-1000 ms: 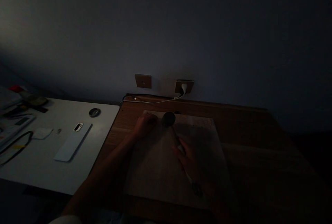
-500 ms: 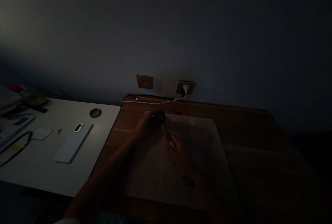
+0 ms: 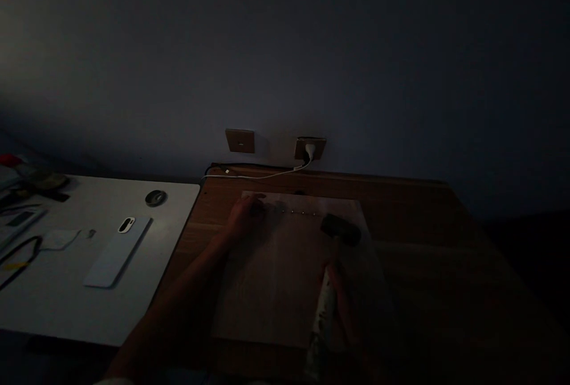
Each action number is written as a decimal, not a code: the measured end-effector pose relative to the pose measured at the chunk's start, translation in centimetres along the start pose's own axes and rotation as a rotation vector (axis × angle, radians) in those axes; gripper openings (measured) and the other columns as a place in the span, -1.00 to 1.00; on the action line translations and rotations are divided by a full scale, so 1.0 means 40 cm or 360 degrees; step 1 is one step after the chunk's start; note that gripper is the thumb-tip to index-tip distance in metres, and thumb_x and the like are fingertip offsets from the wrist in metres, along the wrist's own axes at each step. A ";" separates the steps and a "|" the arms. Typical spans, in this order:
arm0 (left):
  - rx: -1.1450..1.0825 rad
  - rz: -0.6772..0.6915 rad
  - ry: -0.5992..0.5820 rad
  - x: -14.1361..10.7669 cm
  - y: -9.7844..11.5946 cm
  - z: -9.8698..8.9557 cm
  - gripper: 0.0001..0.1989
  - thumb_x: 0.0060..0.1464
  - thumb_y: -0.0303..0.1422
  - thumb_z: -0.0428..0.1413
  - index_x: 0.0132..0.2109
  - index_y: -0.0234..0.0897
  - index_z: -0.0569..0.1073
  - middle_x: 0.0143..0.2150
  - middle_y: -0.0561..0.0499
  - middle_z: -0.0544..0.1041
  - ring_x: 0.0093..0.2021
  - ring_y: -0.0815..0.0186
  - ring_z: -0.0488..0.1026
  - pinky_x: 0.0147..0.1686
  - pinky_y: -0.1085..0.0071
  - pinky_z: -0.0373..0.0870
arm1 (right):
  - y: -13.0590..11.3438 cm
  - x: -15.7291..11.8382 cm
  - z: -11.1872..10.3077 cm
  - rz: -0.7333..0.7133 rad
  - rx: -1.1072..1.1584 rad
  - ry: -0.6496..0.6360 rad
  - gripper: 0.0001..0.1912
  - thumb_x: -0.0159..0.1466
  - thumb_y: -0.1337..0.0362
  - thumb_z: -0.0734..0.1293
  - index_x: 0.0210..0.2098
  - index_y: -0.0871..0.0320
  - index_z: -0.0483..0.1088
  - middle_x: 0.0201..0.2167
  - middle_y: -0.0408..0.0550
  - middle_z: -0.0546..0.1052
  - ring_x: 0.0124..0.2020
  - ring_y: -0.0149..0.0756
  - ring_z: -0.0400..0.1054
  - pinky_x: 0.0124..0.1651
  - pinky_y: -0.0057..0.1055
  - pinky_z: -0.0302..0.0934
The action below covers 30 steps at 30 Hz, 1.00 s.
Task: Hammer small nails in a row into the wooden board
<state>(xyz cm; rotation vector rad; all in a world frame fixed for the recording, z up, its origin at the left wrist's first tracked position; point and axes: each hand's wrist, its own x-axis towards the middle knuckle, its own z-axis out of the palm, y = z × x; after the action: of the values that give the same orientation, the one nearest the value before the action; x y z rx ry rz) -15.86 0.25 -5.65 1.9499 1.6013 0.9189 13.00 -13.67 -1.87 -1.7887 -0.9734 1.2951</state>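
Note:
My right hand [image 3: 336, 284] grips a mallet by its pale, worn handle [image 3: 327, 302]. The dark mallet head [image 3: 341, 229] is up over the right part of a thin wooden board [image 3: 267, 290]. My left hand [image 3: 243, 215] rests at the board's far left corner, fingers pointing right. Its fingertips look pinched together, and in the dark I cannot see what is between them. Just right of those fingertips, a row of several small shiny dots [image 3: 303, 212], which look like nail heads, runs along the board's far side.
The board lies on a brown wooden table [image 3: 414, 224]. To the left, a white table [image 3: 48, 308] bears a phone [image 3: 111, 260], a tape roll [image 3: 156, 198], a black cord [image 3: 33, 254] and other items. Behind, a white plug [image 3: 310, 150] sits in a wall socket.
The mallet has swung away from my left fingertips, back to the right and up, uncovering the row of dots. My left hand has stayed at the board's corner. The view has shifted slightly.

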 end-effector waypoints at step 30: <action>0.0384 0.0428 -0.0456 -0.241 0.232 0.059 -0.54 0.19 -0.47 0.06 0.22 -0.20 0.44 0.31 -0.16 0.47 0.20 0.09 0.50 0.12 0.18 0.55 | 0.166 0.094 -0.388 -0.1225 -0.1564 0.0677 -0.53 0.46 0.08 0.11 0.14 0.14 0.47 0.25 0.19 0.46 0.33 0.08 0.25 0.29 0.10 0.23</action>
<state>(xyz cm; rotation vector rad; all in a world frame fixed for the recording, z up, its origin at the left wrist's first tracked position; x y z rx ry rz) -8.87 -11.03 -2.70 2.3831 1.3586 0.5240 29.84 -15.22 -5.50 -1.8656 -1.9483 -0.1103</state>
